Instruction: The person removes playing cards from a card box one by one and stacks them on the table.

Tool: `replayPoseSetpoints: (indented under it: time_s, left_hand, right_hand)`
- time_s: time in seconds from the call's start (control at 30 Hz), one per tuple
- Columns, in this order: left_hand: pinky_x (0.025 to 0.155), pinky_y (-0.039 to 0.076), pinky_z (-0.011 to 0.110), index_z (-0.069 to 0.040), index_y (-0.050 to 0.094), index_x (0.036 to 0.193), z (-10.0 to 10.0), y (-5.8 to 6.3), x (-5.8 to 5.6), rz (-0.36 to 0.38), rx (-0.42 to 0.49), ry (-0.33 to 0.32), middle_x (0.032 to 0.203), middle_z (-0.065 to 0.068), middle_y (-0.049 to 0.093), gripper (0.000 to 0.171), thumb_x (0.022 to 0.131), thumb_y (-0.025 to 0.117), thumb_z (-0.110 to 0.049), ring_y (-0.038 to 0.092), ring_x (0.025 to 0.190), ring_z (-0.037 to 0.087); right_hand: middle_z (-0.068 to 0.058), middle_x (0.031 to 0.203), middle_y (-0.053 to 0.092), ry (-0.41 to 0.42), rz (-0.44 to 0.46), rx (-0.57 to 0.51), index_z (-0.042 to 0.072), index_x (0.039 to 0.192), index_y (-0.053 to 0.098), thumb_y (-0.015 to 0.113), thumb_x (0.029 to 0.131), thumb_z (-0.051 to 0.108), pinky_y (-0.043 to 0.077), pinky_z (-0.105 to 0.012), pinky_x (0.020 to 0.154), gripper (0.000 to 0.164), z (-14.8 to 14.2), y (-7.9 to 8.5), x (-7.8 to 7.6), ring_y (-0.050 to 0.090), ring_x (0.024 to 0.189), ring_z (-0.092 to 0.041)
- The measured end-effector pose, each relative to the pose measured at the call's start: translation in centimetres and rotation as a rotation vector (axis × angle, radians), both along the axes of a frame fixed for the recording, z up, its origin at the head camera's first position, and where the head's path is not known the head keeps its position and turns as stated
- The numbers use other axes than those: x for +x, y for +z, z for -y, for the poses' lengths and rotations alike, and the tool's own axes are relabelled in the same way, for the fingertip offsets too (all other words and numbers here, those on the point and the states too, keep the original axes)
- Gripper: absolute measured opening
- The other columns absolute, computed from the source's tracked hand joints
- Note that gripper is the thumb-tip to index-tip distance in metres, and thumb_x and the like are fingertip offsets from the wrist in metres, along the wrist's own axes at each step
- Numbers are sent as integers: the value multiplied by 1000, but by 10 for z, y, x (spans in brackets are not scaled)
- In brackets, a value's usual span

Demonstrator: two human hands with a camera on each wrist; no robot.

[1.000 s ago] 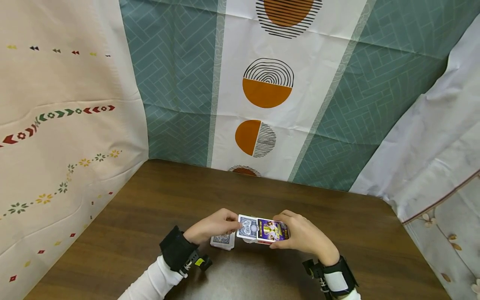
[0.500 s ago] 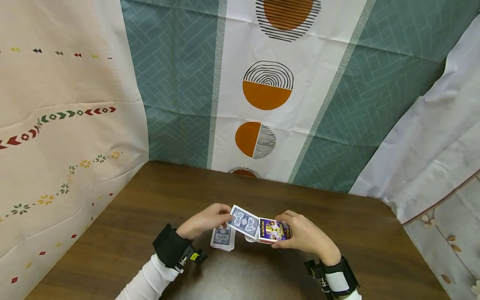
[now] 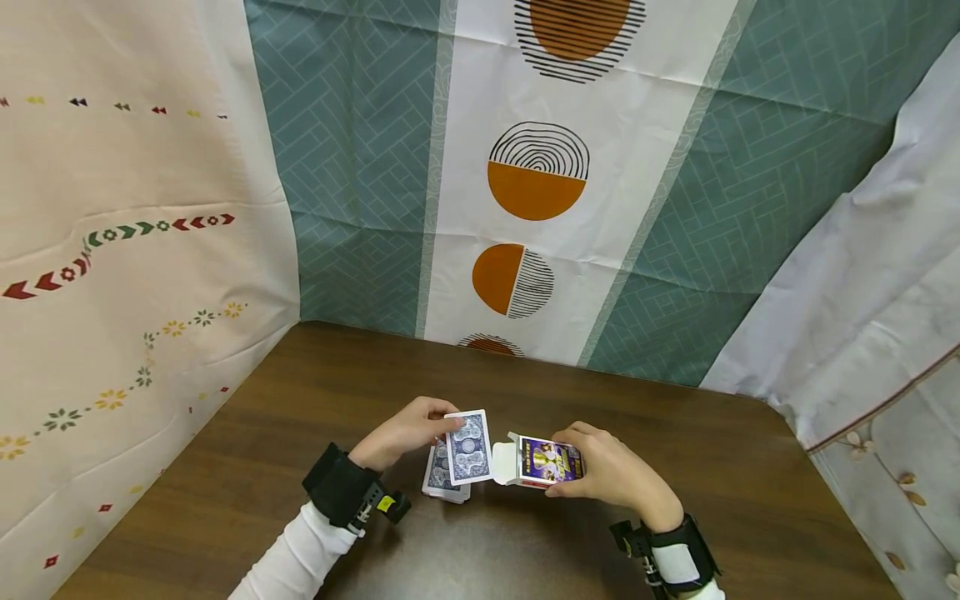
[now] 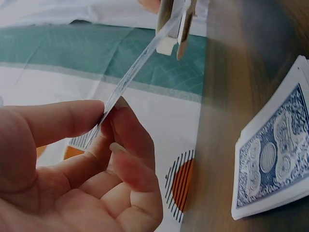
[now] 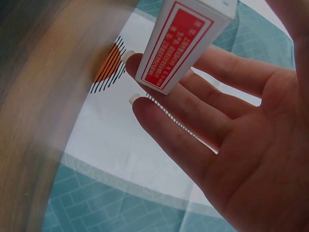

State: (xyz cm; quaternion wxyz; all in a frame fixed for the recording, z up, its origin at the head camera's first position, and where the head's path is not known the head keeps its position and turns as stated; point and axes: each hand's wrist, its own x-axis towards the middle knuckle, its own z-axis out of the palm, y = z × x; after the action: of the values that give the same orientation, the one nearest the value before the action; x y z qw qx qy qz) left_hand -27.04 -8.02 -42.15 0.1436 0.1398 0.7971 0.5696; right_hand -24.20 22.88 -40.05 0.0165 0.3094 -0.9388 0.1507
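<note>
My left hand (image 3: 408,433) pinches a blue-backed playing card (image 3: 469,450) between thumb and fingertips; the left wrist view shows this card (image 4: 133,72) nearly edge-on. Below and partly behind it, a stack of playing cards (image 3: 442,482) lies on the table, seen larger as the stack (image 4: 270,154) in the left wrist view. My right hand (image 3: 611,467) grips a purple-fronted card box (image 3: 551,461) by its right end. The box's white flaps stand open toward the left. In the right wrist view, the box (image 5: 181,46) shows a white and red side above the fingers.
The brown wooden table (image 3: 360,367) extends on all sides of the hands. A teal and white curtain (image 3: 360,167) hangs behind it, a cream patterned cloth (image 3: 150,275) at the left and a white cloth (image 3: 847,275) at the right.
My left hand has drawn the card out of the box to the left and turned it upright over the stack. The right hand has kept the box almost in place.
</note>
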Motion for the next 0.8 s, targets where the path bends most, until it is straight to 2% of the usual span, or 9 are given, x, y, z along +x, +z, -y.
replayPoseSetpoints:
  time_s: [0.17, 0.33, 0.47, 0.6, 0.8]
  left_hand:
    - [71, 48, 34, 4, 66, 111, 4, -8, -6, -19, -4, 48, 88, 7, 61, 24, 95, 60, -12, 57, 79, 19]
    - [69, 46, 28, -2, 70, 104, 5, -22, -13, -72, -105, 159, 89, 6, 66, 17, 89, 68, -11, 57, 79, 16]
    - [66, 43, 27, -4, 71, 97, 5, -32, -16, -54, -160, 234, 82, 6, 69, 14, 85, 73, -11, 59, 77, 17]
    - [63, 42, 27, -3, 70, 94, 5, -37, -18, -51, -173, 271, 78, 6, 69, 13, 83, 74, -8, 60, 73, 17]
    - [56, 42, 26, -3, 70, 91, 4, -45, -21, -70, -193, 289, 72, 5, 67, 10, 82, 74, -6, 58, 65, 15]
  right_hand:
    - [-3, 107, 64, 4, -12, 4, 6, 113, 66, 85, 68, 45, 48, -23, 71, 62, -1, 0, -1, 56, 85, -10]
    - [-2, 106, 63, 1, -8, 0, 6, 113, 66, 85, 68, 44, 48, -23, 70, 62, -1, 0, -1, 56, 83, -9]
    - [-1, 105, 63, 5, -3, -8, 6, 113, 66, 85, 68, 43, 48, -22, 70, 62, -1, 0, -1, 56, 83, -9]
    - [-1, 105, 63, 6, -7, -3, 6, 113, 66, 85, 68, 44, 48, -23, 71, 62, 0, -1, -2, 56, 84, -9]
    - [-2, 107, 64, -1, -2, 8, 6, 113, 66, 85, 68, 44, 48, -23, 71, 62, 1, -2, -1, 56, 85, -9]
